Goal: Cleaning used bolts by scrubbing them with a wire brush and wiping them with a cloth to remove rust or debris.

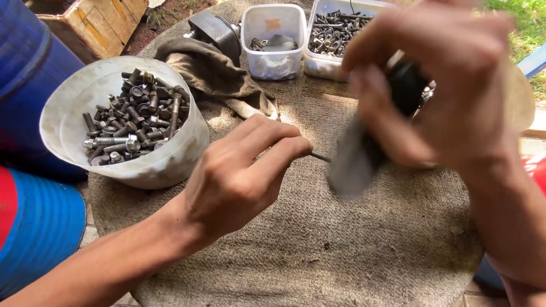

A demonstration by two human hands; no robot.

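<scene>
My left hand (242,173) hovers over the brown cloth-covered round table (341,250), its thumb and forefinger pinched on a thin dark metal piece (320,157), probably a bolt. My right hand (438,85) is raised at the right and grips a black-handled tool (406,85) whose blurred grey end (352,162) meets that thin piece. A round white tub (170,159) full of several grey bolts (133,122) stands just left of my left hand.
Two clear plastic boxes stand at the back: one nearly empty (274,40), one full of bolts (333,37). A dirty brown rag (213,74) and a dark metal part (216,31) lie near them. Blue drums (34,222) stand at the left, a wooden crate (99,23) behind.
</scene>
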